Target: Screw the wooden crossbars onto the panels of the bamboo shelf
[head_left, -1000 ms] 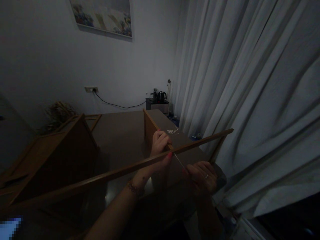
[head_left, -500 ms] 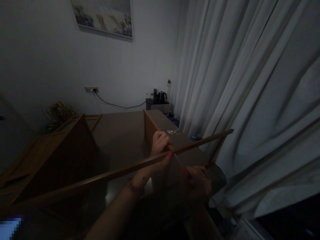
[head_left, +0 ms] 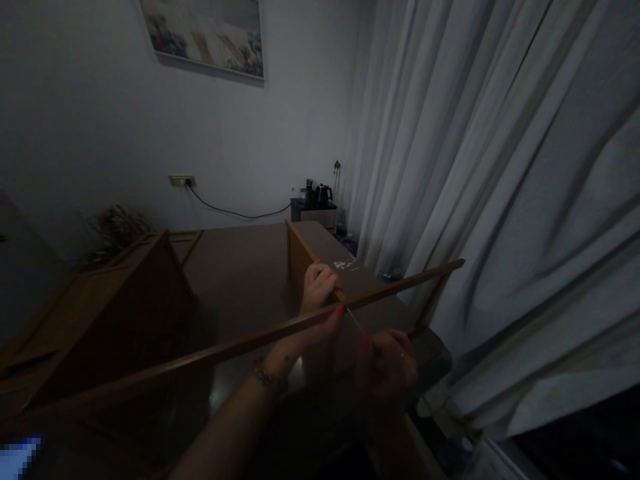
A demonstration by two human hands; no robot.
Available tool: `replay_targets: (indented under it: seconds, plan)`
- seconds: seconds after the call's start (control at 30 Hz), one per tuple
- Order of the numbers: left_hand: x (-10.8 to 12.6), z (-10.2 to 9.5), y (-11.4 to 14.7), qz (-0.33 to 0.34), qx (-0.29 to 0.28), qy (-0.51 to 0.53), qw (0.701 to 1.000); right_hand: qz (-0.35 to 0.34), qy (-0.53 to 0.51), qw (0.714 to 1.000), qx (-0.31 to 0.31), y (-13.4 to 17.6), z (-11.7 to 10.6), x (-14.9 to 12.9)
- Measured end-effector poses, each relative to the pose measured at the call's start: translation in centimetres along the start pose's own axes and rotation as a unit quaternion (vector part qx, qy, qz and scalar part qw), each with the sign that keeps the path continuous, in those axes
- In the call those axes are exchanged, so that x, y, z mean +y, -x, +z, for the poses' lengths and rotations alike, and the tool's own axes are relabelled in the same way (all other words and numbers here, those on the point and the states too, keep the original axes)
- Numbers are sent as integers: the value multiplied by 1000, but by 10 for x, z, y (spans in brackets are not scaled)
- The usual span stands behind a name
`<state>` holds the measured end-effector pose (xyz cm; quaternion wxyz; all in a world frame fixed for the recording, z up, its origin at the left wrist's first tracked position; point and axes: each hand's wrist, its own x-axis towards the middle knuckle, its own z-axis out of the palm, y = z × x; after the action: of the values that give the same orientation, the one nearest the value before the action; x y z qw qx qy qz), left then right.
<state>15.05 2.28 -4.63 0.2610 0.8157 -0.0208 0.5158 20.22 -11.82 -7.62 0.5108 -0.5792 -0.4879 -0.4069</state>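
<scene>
A long wooden rail point(head_left: 250, 345) runs slantwise across the view, meeting an upright wooden panel point(head_left: 296, 257) near the middle. At that joint my left hand point(head_left: 321, 285) is closed around the wood, fingers over the panel and thumb against the rail. My right hand point(head_left: 389, 363) is closed on a screwdriver point(head_left: 356, 321). Its thin metal shaft points at the rail by my left thumb; the handle is hidden in my fist. Whether a screw sits at the tip is too dark to tell.
The wood stands on a brown table point(head_left: 240, 257). At left is a larger wooden panelled piece point(head_left: 120, 320). Small pale parts point(head_left: 343, 265) lie beyond my left hand. Behind stands a black kettle point(head_left: 323, 194) on a small cabinet point(head_left: 314, 212). A white curtain point(head_left: 425, 167) hangs at right.
My right hand has shifted slightly left and turned a little with the screwdriver. My left hand keeps its hold on the joint. The view has moved slightly.
</scene>
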Motion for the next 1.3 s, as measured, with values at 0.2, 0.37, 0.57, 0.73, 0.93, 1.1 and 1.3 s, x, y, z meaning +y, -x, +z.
replay_targets:
  seconds: [0.2,0.37,0.57,0.73,0.93,1.1,1.3]
  plan:
    - [-5,1,2,6,1,6,1000,7,-30,999,-44,-15,-6,-2]
    - [-8,4,2,18,14,3,1000,6,-39,998,-57,-21,-7,-2]
    - [-6,4,1,12,8,-7,1000,2,-26,999,-19,-12,-14,4]
    - [-13,4,2,43,4,-25,999,74,-18,997,1,2,-22,14]
    - [-14,1,7,53,-10,-55,997,227,-10,972,-62,21,-16,33]
    - [-7,-4,18,-4,9,-21,1000,367,-118,918,-96,52,-3,46]
    - [1,-16,71,-124,-45,-28,991,401,-152,894,-132,80,9,43]
